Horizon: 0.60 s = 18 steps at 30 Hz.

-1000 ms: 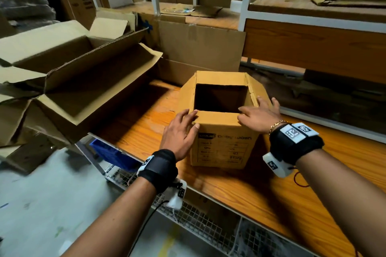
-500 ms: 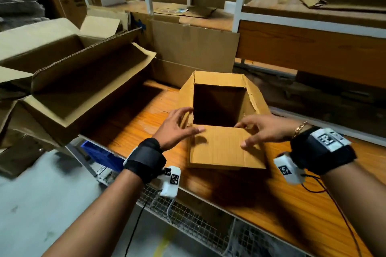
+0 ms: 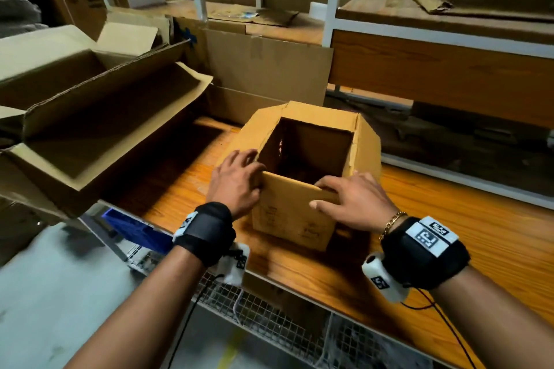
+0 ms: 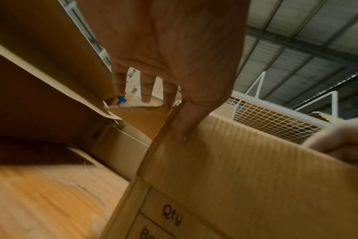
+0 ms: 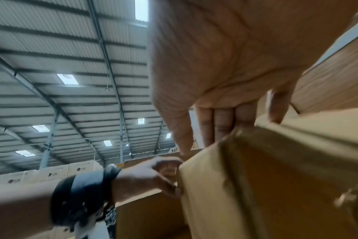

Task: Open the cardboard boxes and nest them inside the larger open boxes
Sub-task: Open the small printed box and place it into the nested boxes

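A small cardboard box (image 3: 302, 177) is standing open-topped on the wooden table (image 3: 449, 237), its four flaps folded outward and down. The person is leaning in over it with both hands on its near side. The left hand (image 3: 235, 186) is wrapping the box's near left corner, fingers lying along the left side and the thumb pressing the near flap (image 3: 295, 204), so its grip is closing on that box. The right hand (image 3: 352, 201) is lying over the near right corner, fingers bent across the top edge and thumb stretched flat along the near flap; its grip is likewise taking hold of the box. Printed lettering is showing on the box's front face, reading "Qty" in the left wrist view.

A larger open box (image 3: 99, 123) is sitting just to the left of the table's end, tilted, its long flaps spread wide. It is near the small box but not touching it.
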### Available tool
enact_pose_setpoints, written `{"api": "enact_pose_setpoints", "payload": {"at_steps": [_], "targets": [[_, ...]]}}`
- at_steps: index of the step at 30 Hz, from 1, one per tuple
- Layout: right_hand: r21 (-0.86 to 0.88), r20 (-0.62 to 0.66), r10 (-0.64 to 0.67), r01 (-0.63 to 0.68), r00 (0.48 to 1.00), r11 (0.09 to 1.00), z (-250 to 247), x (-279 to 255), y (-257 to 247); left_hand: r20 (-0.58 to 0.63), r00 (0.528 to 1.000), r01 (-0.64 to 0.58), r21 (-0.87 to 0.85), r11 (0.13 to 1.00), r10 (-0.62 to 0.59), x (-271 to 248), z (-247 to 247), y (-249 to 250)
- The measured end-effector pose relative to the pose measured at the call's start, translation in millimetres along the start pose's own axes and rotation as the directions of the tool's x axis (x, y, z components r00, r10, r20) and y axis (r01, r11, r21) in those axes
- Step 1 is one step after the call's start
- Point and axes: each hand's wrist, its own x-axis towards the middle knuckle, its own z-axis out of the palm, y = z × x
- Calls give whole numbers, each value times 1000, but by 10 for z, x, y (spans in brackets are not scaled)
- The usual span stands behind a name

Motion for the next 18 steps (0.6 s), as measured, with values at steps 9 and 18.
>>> {"api": "enact_pose_setpoints", "payload": {"at_steps": [9, 18], "targets": [[-25, 121, -57, 61, 991, 998, -269, 524, 609, 180, 984, 5, -7, 1000, -4, 89, -258, 120], [-43, 1, -145, 145, 989, 988, 3, 469, 108, 279, 958, -107, 121, 987, 70, -145, -158, 703]]}}
